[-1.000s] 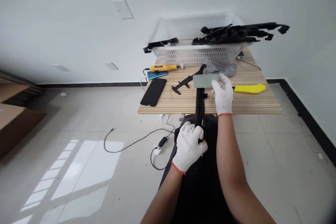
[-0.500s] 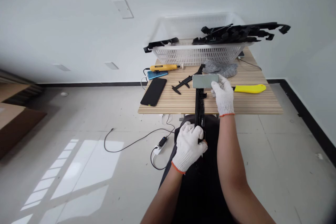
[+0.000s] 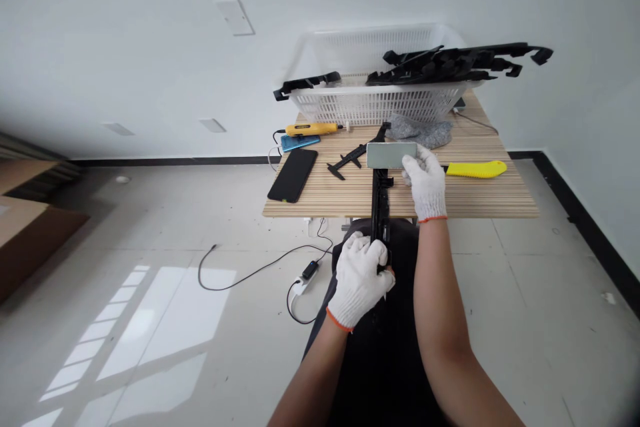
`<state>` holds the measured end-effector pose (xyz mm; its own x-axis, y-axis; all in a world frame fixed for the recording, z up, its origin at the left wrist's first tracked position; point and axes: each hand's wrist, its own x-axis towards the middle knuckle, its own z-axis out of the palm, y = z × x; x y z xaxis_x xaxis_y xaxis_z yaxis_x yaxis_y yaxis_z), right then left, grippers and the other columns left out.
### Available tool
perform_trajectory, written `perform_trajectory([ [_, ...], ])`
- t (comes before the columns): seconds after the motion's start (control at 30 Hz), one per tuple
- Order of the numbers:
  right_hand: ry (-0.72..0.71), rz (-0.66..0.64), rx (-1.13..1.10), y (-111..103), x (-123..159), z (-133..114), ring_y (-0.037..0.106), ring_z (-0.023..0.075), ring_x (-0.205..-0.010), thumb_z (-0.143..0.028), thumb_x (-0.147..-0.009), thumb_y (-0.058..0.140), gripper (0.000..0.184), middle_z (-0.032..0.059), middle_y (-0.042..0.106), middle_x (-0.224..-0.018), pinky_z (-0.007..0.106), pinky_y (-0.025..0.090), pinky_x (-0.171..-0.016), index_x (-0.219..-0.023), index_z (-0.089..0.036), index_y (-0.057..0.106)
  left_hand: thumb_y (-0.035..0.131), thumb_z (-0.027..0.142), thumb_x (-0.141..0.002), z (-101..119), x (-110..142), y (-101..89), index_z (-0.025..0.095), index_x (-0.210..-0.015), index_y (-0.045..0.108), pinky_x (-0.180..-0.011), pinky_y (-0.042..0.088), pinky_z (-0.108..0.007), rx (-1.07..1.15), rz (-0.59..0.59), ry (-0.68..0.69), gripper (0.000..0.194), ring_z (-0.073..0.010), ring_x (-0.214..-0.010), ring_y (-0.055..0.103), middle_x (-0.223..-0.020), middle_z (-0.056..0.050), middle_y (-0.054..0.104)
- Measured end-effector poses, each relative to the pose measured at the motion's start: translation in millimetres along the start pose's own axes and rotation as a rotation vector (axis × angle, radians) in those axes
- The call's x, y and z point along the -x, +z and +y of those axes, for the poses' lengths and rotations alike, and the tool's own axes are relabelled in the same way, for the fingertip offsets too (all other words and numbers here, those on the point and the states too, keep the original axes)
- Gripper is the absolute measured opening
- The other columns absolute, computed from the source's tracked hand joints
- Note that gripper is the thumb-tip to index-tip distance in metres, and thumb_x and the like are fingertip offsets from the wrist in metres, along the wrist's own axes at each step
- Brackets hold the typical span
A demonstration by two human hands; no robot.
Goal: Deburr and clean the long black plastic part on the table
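Here | slatted wooden table point(image 3: 480, 197) | white wall | pale tiled floor point(image 3: 150, 320)

head-worn view, facing forward-down, table point(image 3: 350, 197) near

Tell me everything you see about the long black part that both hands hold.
The long black part is a narrow strip, apparently moulded plastic with notches. It runs from the person's lap up over the near edge of the table. The left hand grips its near end; the right hand presses a grey-green block across its far section.
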<state>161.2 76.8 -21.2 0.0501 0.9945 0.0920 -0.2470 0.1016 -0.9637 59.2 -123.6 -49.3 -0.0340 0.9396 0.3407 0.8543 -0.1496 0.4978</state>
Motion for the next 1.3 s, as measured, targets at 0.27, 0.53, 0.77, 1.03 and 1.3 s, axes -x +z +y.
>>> perform_trajectory([
  [0.27, 0.014, -0.042, 0.015, -4.9, -0.9, 3.0, 0.051, 0.0085, -0.062, -0.037, -0.073, 0.076, 0.041, -0.0007, 0.067, -0.085, 0.022, 0.041, -0.052, -0.111, -0.023, 0.069, 0.059, 0.009, -0.065, 0.1, 0.3, -1.3, 0.024, -0.072, 0.037, -0.082, 0.041, -0.037, -0.007, -0.005, -0.023, 0.028, -0.0204, -0.074, 0.047, -0.07, 0.001, 0.049],
  [0.53, 0.033, -0.07, -0.018, -7.6, 1.4, -1.6, 0.048, 0.0087, -0.06, -0.034, -0.072, 0.077, 0.037, -0.0024, 0.063, -0.078, 0.023, 0.04, -0.052, -0.105, -0.022, 0.069, 0.06, 0.009, -0.065, 1.1, -0.8, -2.0, 0.024, -0.072, 0.039, -0.08, 0.041, -0.036, -0.015, -0.01, -0.028, 0.027, -0.0203, -0.074, 0.047, -0.07, 0.001, 0.049],
  [0.77, 0.035, -0.076, -0.016, -7.9, 0.9, -1.1, 0.048, 0.0084, -0.061, -0.036, -0.071, 0.077, 0.038, -0.0028, 0.062, -0.078, 0.022, 0.04, -0.052, -0.106, -0.022, 0.067, 0.06, 0.009, -0.066, 1.1, -0.6, -1.9, 0.024, -0.072, 0.039, -0.081, 0.042, -0.036, -0.026, -0.008, -0.023, 0.027, -0.0197, -0.074, 0.047, -0.07, 0.001, 0.049],
  [1.03, 0.081, -0.057, 0.021, -6.6, 4.4, -8.0, 0.049, 0.0085, -0.059, -0.035, -0.073, 0.075, 0.035, -0.0023, 0.063, -0.077, 0.021, 0.038, -0.049, -0.105, -0.021, 0.067, 0.061, 0.009, -0.065, 1.4, -1.0, -2.0, 0.024, -0.071, 0.039, -0.081, 0.042, -0.036, -0.031, -0.006, -0.016, 0.027, -0.0195, -0.073, 0.047, -0.069, 0.001, 0.049],
  [1.3, 0.055, -0.053, -0.001, -6.3, 1.6, -3.8, 0.049, 0.0084, -0.06, -0.035, -0.073, 0.076, 0.033, -0.0033, 0.062, -0.074, 0.022, 0.039, -0.051, -0.101, -0.022, 0.067, 0.06, 0.008, -0.065, 1.7, -1.4, -2.9, 0.024, -0.071, 0.038, -0.08, 0.042, -0.037, -0.037, -0.023, -0.022, 0.027, -0.0202, -0.073, 0.048, -0.069, 0.001, 0.049],
])
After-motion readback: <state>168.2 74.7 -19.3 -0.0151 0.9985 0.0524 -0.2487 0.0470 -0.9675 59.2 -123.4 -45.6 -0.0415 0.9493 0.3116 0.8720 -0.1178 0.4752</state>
